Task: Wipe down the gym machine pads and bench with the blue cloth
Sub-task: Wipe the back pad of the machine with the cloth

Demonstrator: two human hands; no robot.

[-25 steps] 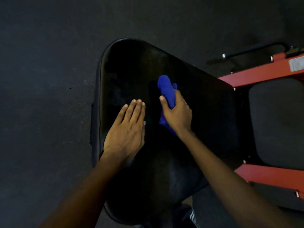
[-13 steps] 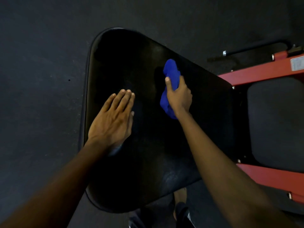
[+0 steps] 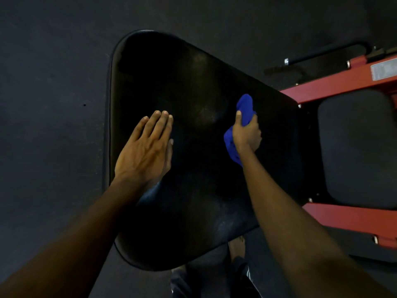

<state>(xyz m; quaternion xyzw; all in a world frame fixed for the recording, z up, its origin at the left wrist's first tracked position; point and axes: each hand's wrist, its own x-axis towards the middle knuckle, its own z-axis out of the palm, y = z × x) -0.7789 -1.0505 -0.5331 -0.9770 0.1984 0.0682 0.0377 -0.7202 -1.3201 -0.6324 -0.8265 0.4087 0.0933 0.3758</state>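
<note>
readable text: none that i could make out.
sticker (image 3: 384,70): sat on the red frame (image 3: 335,89) to my right; its print was too small and blurred for me to read.

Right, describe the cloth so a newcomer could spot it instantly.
Start at the big black pad in mid-view. Near its right edge, by the red frame, the right hand grips a bunched cloth. It is the only bright blue thing there.

The blue cloth (image 3: 245,107) is bunched into a wad in the right hand (image 3: 247,135), sticking out above the fingers and below the palm. It touches the glossy black bench pad (image 3: 193,82), which lies under both hands. A matte dark seat pad (image 3: 356,147) lies to the right of that hand.
</note>
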